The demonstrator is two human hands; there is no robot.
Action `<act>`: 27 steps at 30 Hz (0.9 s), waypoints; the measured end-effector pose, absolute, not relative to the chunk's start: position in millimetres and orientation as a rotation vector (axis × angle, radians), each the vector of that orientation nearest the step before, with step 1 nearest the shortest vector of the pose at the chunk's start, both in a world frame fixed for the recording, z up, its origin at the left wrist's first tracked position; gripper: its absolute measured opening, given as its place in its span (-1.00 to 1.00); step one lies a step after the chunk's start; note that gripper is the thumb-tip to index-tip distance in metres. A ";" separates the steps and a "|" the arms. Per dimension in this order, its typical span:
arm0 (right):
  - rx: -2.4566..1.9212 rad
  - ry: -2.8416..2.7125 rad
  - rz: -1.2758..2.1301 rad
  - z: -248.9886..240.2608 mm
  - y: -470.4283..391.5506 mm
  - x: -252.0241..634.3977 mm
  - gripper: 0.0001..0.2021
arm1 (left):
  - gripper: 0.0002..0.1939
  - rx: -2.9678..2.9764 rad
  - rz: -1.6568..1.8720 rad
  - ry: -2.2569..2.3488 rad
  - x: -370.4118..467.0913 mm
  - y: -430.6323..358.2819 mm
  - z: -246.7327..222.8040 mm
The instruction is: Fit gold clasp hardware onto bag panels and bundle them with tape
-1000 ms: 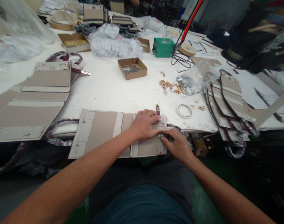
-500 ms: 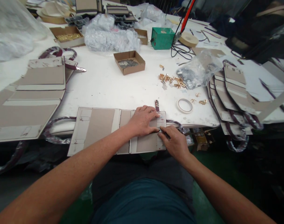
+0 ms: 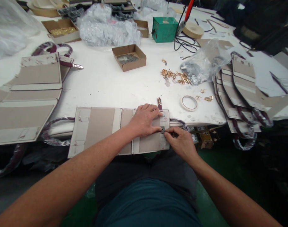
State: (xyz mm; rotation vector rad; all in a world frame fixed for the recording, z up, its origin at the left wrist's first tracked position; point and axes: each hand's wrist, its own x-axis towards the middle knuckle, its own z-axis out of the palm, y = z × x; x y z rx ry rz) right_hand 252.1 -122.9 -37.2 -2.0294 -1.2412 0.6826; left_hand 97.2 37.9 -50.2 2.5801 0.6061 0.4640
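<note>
A beige bag panel [image 3: 100, 129] with folded seams lies flat at the table's front edge, a wrapped maroon handle [image 3: 56, 132] at its left end. My left hand [image 3: 146, 119] rests on the panel's right part, fingers spread, with the thumb reaching a small grey metal plate [image 3: 162, 129]. From the right, my right hand [image 3: 181, 140] pinches at this plate with thumb and index finger. A maroon strap with a metal end [image 3: 159, 103] sticks out beyond the panel's far edge.
Loose gold fittings [image 3: 168, 74] lie near a plastic bag of metal parts [image 3: 198, 71]. Beyond the panel are a tape roll [image 3: 189, 103], a cardboard box of metal plates [image 3: 129, 60] and a green box [image 3: 164, 30]. Panels are stacked at right [image 3: 243, 78] and left [image 3: 37, 94].
My right thumb and fingertips have drawn slightly to the right, and the grey metal plate shows more clearly. My left hand stays on the panel. The view has shifted a little.
</note>
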 end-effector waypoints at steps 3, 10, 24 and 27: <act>-2.042 -1.143 0.749 -34.5 -120.2 248.0 -0.80 | -0.42 2.586 0.469 0.605 97.6 38.1 -50.6; -2.156 -1.118 0.574 -44.9 -120.8 231.0 -0.84 | -0.42 2.600 0.485 0.587 96.7 37.8 -50.4; -1.980 -1.016 0.804 -55.5 -121.3 245.0 -0.63 | -0.43 2.600 0.519 0.589 96.3 36.0 -51.9; -1.960 -0.926 0.868 -60.5 -122.0 250.1 -0.62 | -0.42 2.600 0.510 0.601 95.7 36.1 -52.1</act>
